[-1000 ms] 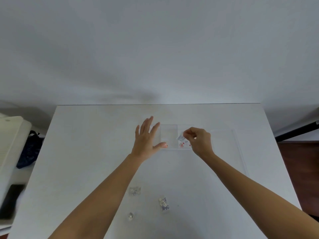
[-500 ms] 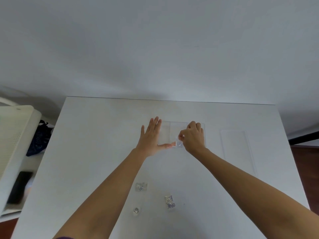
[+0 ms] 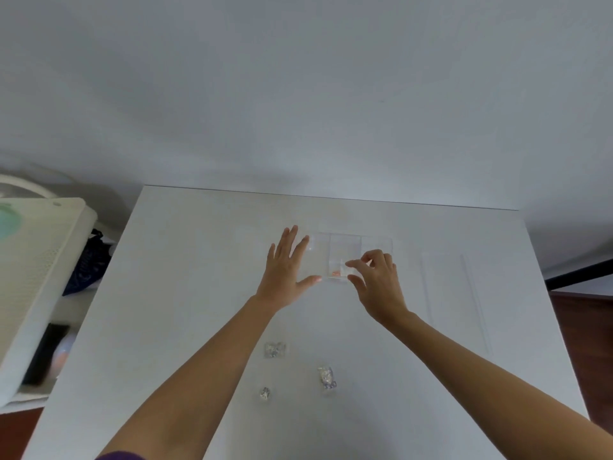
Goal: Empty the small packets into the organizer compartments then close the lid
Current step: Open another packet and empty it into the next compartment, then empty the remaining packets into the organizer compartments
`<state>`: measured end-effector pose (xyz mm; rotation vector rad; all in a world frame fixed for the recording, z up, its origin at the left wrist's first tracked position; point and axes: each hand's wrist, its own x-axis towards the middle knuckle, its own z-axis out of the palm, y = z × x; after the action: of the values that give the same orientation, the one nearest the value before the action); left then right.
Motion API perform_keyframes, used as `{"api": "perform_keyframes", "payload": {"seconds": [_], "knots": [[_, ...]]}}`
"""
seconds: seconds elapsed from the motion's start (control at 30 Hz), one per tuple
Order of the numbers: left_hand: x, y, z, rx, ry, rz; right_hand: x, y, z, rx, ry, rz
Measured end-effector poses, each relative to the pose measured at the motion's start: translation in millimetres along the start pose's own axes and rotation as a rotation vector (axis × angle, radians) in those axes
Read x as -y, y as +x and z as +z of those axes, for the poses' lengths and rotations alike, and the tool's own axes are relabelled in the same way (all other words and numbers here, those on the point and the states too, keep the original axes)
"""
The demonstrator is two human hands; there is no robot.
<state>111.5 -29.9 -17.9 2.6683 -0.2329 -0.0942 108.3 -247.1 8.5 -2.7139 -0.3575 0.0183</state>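
A clear plastic organizer with three compartments lies on the white table. Small orange pieces rest in its middle compartment, near the front wall. My left hand lies flat and spread against the organizer's left end, thumb along its front edge. My right hand hovers at the front right of the organizer and pinches a small clear packet between thumb and fingers. Three more small packets lie nearer to me: one, a second and a third.
The organizer's clear lid lies flat on the table to the right. A white perforated object and a dark bag sit off the table's left side. The table's right edge borders a dark floor.
My right hand has opened its fingers somewhat and shifted right, uncovering orange pieces in the middle compartment. The head view has drifted, so the table sits lower and further right. The left hand stays put.
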Motion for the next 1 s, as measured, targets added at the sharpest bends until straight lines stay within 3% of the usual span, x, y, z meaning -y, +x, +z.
{"api": "perform_keyframes", "payload": {"seconds": [0.13,0.37,0.5,0.7,1.0], "knots": [[16.0,-47.8,-4.8,-0.058,-0.022,0.016,4.9,-41.0,3.4,0.107,0.079,-0.07],[25.0,-127.2,11.0,0.2,-0.004,-0.073,23.9,-100.7,31.8,0.449,0.065,-0.149],[19.7,-152.4,21.1,0.251,-0.013,-0.124,33.8,-119.6,45.8,0.561,-0.004,-0.216],[8.0,-153.7,23.2,0.208,-0.055,-0.206,38.6,-132.7,58.0,0.579,-0.12,-0.262],[5.2,-145.2,24.0,0.253,-0.169,-0.339,44.6,-129.6,61.4,0.571,-0.143,-0.137]]}}
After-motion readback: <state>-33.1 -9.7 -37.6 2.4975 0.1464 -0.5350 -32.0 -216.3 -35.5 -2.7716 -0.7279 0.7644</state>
